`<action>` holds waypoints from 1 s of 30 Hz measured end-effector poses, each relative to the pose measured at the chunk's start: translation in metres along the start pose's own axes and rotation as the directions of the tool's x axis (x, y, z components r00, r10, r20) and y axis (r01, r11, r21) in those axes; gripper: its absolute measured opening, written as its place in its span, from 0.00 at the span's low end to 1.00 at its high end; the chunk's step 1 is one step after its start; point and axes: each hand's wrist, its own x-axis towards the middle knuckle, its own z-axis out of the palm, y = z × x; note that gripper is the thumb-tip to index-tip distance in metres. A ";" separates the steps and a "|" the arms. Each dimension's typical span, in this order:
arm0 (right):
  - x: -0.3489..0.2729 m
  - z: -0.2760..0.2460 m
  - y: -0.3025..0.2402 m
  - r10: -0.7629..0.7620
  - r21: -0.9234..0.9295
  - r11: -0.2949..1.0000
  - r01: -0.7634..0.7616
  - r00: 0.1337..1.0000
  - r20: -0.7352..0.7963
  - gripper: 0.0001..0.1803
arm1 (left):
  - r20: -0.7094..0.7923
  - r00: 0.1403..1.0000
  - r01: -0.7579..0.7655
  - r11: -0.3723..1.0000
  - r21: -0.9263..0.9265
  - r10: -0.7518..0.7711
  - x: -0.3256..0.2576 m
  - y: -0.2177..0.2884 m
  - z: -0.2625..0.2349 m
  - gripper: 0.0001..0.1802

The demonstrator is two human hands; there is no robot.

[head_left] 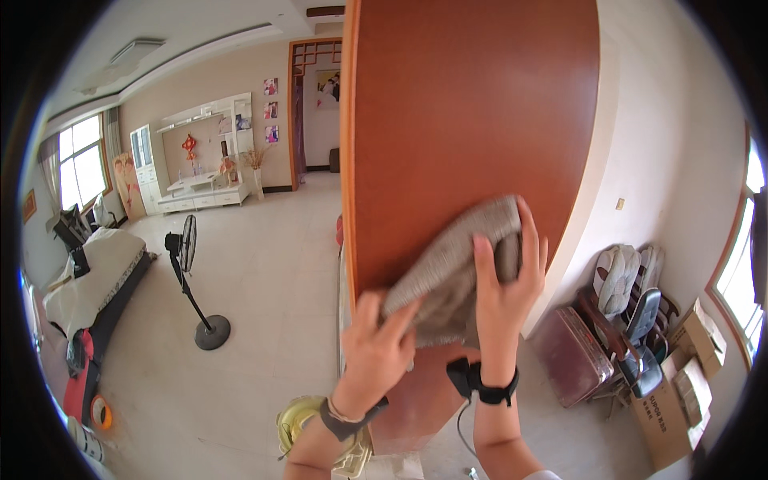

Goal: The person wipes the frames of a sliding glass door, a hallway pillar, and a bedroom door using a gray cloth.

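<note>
One grey cloth [456, 268], two hands on it. Left hand [376, 344] pinches the cloth's lower left corner, fingers closed on the fabric. Right hand [504, 288] lies flat over the cloth's right part, fingers spread and curled over its top edge, pressing it to the panel [472, 120]. The cloth sits against the lower middle of the panel, near its left edge. One panel: orange-brown wood, upright, smooth, tall, filling the centre of the view. Each wrist carries one dark band; a cable hangs from the right one.

Room: large, pale tiled floor [264, 304]. One black standing fan [192, 280] on the floor to the left. One sofa [96, 272] under a white cover along the left wall, windows behind it. One white wall unit [208, 152] at the far end, beside a doorway with a wooden frame. Right of the panel: one dark red suitcase [572, 352], stacked chairs [632, 304], two or three cardboard boxes [676, 400] by the right window. One gold-coloured object [300, 420] on the floor under the left forearm, kind unclear.
</note>
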 end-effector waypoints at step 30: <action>-0.035 0.029 0.002 -0.334 0.063 0.941 0.332 0.942 0.035 0.26 | 0.150 0.966 0.248 0.908 -0.339 -0.208 0.007 -0.042 -0.009 0.39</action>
